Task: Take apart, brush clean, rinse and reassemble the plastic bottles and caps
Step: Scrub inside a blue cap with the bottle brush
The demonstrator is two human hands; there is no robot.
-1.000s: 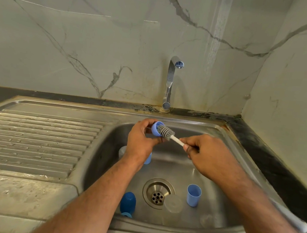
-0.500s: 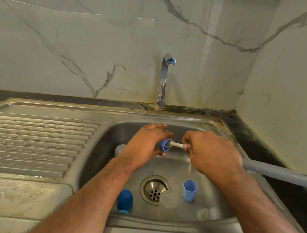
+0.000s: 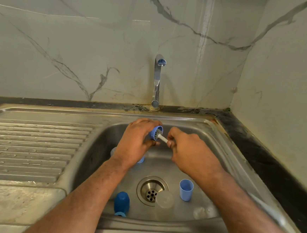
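My left hand (image 3: 138, 141) grips a small blue ribbed cap (image 3: 155, 133) over the back of the sink basin, its open side turned right. My right hand (image 3: 188, 150) holds the white stem of a bottle brush (image 3: 163, 138), whose grey bristle head sits inside the cap. The brush's long grey handle (image 3: 268, 208) runs back along my right forearm. On the basin floor lie a dark blue bottle part (image 3: 121, 202), a light blue cup-shaped piece (image 3: 186, 189) standing upright, and a clear round lid (image 3: 164, 199) by the drain.
The steel sink (image 3: 225, 151) has a ribbed drainboard (image 3: 27, 148) on the left and a drain (image 3: 151, 189) at its centre. A chrome tap (image 3: 157, 80) stands at the back, shut off. A clear bottle (image 3: 114, 151) lies partly hidden under my left wrist. Marble walls close the back and right.
The brush head went from outside the cap into it. Both hands dropped lower into the basin half a second ago and have since risen a little toward the back.
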